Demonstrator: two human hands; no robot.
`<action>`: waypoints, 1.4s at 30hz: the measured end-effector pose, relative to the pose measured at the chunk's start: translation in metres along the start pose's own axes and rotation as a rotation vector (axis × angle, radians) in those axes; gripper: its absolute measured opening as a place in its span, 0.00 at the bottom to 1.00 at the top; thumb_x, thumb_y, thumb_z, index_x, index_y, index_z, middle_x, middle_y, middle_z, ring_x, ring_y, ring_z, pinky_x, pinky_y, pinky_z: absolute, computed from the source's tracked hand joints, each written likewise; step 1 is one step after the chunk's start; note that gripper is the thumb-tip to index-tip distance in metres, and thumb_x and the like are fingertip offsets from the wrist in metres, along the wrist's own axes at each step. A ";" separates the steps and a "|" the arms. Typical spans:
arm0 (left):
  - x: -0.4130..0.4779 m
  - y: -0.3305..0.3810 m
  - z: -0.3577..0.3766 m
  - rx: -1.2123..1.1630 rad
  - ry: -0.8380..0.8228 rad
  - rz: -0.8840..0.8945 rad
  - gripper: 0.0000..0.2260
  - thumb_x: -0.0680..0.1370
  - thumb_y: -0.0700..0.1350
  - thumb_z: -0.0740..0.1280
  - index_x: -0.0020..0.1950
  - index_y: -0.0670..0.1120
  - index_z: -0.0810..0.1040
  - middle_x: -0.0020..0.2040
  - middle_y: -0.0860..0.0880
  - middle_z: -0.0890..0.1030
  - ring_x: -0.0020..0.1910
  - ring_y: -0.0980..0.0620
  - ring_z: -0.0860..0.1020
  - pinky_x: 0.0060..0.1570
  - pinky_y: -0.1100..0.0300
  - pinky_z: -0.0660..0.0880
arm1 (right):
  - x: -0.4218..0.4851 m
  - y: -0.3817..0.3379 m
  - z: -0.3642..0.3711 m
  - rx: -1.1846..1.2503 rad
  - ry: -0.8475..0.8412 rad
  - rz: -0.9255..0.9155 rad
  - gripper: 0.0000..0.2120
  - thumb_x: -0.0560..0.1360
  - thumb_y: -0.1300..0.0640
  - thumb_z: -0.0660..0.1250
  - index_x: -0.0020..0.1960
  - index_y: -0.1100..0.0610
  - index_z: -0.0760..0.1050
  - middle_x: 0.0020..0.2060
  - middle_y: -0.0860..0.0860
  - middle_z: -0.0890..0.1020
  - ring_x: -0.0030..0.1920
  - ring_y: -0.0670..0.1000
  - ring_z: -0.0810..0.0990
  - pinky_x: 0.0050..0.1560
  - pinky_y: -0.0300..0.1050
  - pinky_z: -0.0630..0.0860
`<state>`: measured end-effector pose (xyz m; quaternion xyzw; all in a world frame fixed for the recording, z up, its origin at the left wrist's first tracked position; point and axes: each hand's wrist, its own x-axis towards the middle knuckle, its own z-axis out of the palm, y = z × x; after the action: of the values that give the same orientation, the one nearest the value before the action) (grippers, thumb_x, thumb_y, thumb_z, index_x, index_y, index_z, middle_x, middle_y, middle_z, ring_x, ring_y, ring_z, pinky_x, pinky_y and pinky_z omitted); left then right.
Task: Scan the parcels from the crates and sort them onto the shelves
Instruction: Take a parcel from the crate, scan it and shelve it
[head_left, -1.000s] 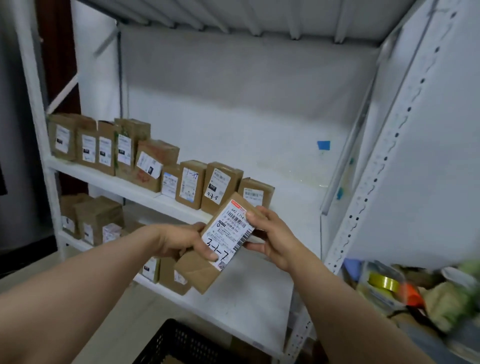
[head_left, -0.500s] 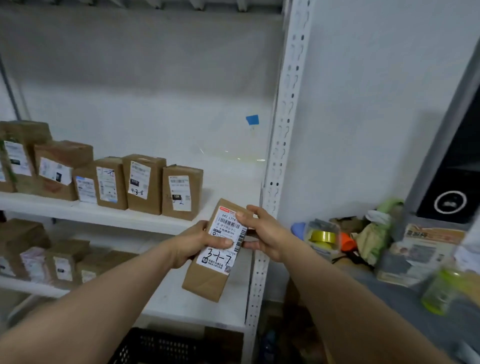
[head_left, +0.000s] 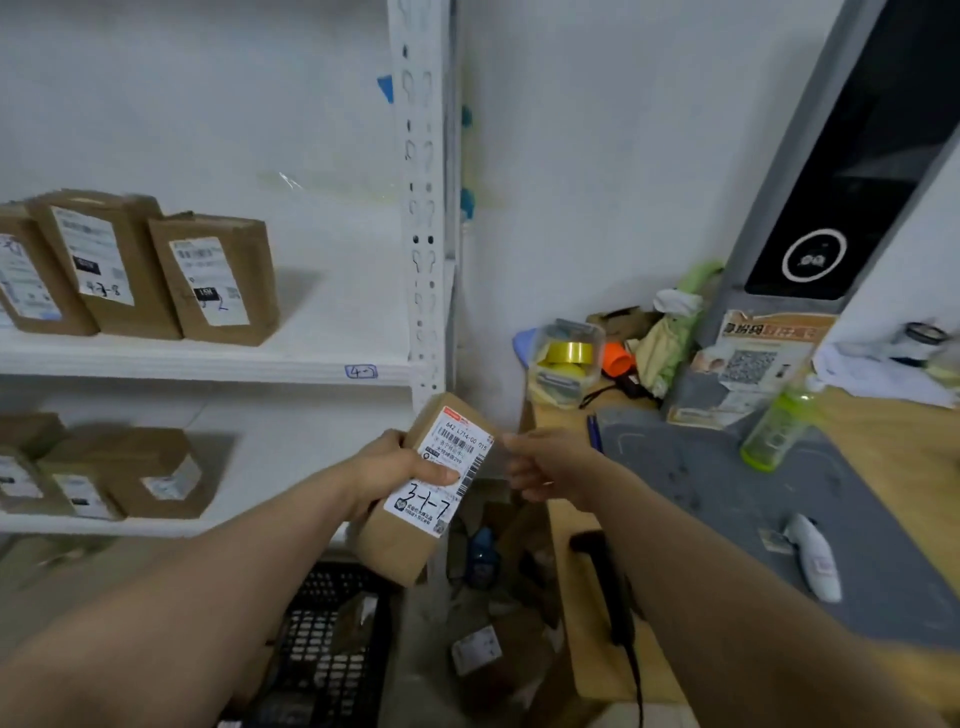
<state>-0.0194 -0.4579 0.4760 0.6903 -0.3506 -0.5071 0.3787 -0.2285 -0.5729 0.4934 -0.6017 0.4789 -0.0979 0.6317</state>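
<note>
My left hand (head_left: 387, 470) gripped the parcel (head_left: 410, 545), a small brown cardboard box, with the thumb pressed flat across its white label and the fingers wrapped round behind it. The box hung in the air, tilted with its top leaning to the right, in front of the foot of the white shelf post (head_left: 423, 208) and between the shelving and the desk (head_left: 893, 431). The label faced me, and "3-1-7" was handwritten under the barcodes. My right hand (head_left: 548, 465) sat just beside the box's right edge, its fingers curled and one fingertip reaching toward the label's corner. It was blurred there, so I could not tell whether it pinched the edge or only came close. Below the parcel stood the black crate (head_left: 332, 639) on the floor, with a loose labelled box (head_left: 475, 649) lying near it. On the upper shelf (head_left: 208, 358) a row of boxes (head_left: 215, 283) stood upright, and more boxes (head_left: 150, 475) sat on the shelf beneath. On the desk to my right a black handheld scanner (head_left: 605, 587) lay near the front edge, partly behind my right forearm. A white device (head_left: 815, 564) rested on the grey mat (head_left: 727, 493), and a green bottle (head_left: 774, 428) stood at the mat's far edge. A clear tub of yellow tape (head_left: 566, 358) sat against the wall.
</note>
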 end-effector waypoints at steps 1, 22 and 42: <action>0.004 -0.004 0.010 0.010 -0.014 -0.018 0.26 0.68 0.42 0.81 0.63 0.43 0.76 0.50 0.44 0.87 0.47 0.44 0.87 0.52 0.46 0.82 | 0.001 0.013 -0.008 -0.048 0.063 0.026 0.10 0.82 0.56 0.65 0.56 0.63 0.77 0.37 0.54 0.76 0.37 0.51 0.75 0.36 0.42 0.71; 0.036 -0.037 0.054 0.047 -0.219 -0.189 0.18 0.75 0.45 0.75 0.64 0.48 0.79 0.55 0.47 0.86 0.54 0.45 0.85 0.63 0.43 0.77 | 0.054 0.200 -0.054 -0.622 0.230 0.425 0.02 0.80 0.61 0.63 0.50 0.56 0.71 0.41 0.54 0.74 0.40 0.51 0.74 0.38 0.44 0.72; 0.023 -0.011 -0.011 0.802 -0.367 -0.426 0.46 0.64 0.49 0.83 0.75 0.52 0.60 0.54 0.45 0.85 0.51 0.45 0.86 0.57 0.48 0.81 | -0.016 0.098 -0.045 -0.493 -0.094 -0.209 0.11 0.72 0.61 0.73 0.52 0.50 0.78 0.42 0.49 0.83 0.41 0.49 0.82 0.45 0.48 0.81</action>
<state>-0.0017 -0.4712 0.4586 0.7374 -0.4301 -0.5117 -0.0971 -0.3133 -0.5662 0.4261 -0.7875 0.3936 -0.0147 0.4740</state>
